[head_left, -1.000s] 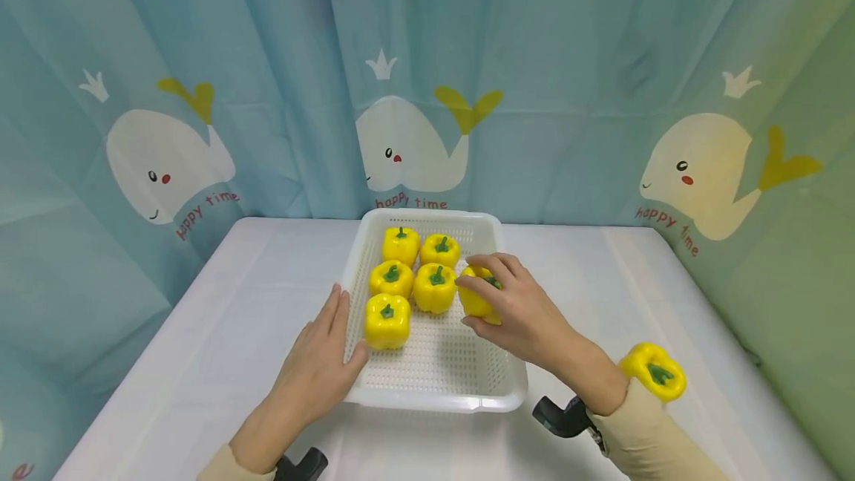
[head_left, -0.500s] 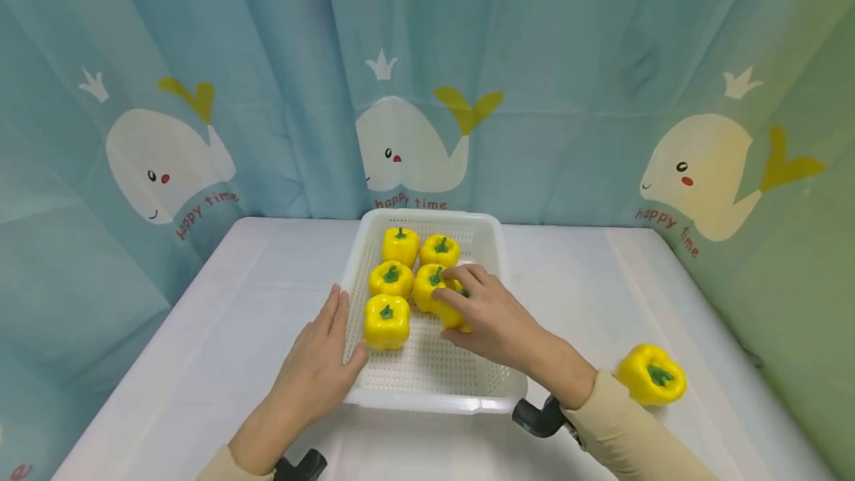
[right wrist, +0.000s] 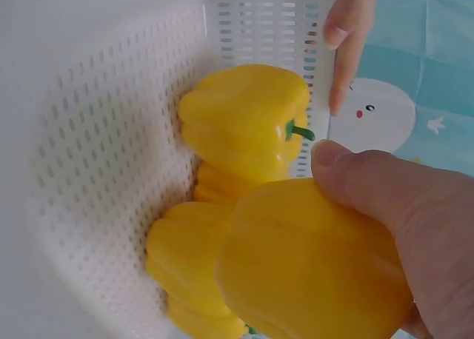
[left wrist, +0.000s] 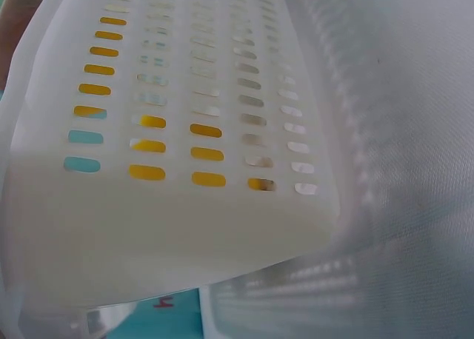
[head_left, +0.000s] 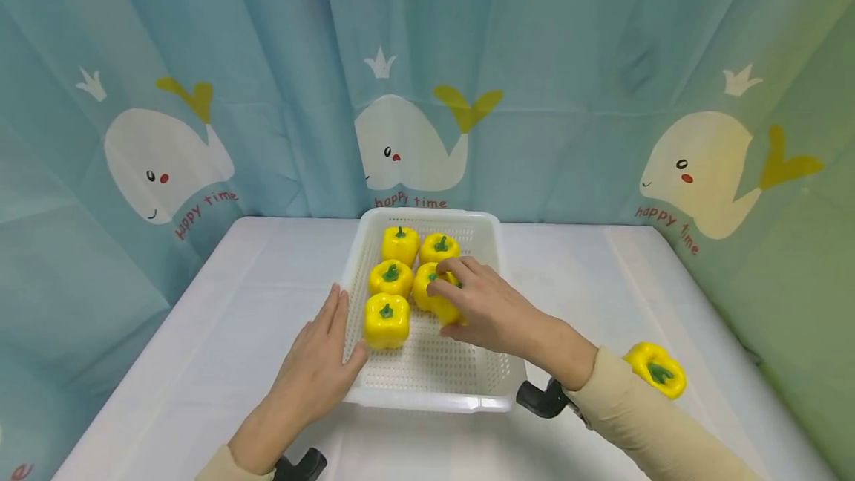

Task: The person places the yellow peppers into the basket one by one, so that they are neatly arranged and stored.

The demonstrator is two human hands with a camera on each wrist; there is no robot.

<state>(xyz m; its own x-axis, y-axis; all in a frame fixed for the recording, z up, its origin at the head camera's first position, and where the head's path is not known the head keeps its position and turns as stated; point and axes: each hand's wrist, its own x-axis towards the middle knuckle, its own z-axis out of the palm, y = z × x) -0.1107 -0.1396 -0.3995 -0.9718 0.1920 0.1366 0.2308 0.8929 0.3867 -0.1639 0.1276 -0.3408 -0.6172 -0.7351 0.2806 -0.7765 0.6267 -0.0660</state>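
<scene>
My right hand (head_left: 490, 312) grips a yellow bell pepper (right wrist: 311, 265) over the white basket, thumb on one side of it. In the head view that pepper is partly hidden by my fingers and overlaps another bell pepper (head_left: 424, 289) in the basket. The white perforated basket (head_left: 427, 401) holds several yellow bell peppers toward its left and far parts, one of them a near-left bell pepper (head_left: 387, 324). Along the basket's left rim lies my left hand (head_left: 317, 362), fingers extended and touching it. The left wrist view shows the slotted basket wall (left wrist: 170, 228) from outside.
One more yellow bell pepper (head_left: 657, 371) lies on the white table (head_left: 588, 280) to the right, partly behind my right sleeve (head_left: 641, 407). A blue curtain (head_left: 561, 58) with whale prints hangs behind the table. Black camera mounts (head_left: 542, 399) sit at both wrists.
Over the last second my right hand carried its pepper leftward from the basket's right side, close to the middle peppers. In the last half second it shifted only slightly. The left hand stayed put.
</scene>
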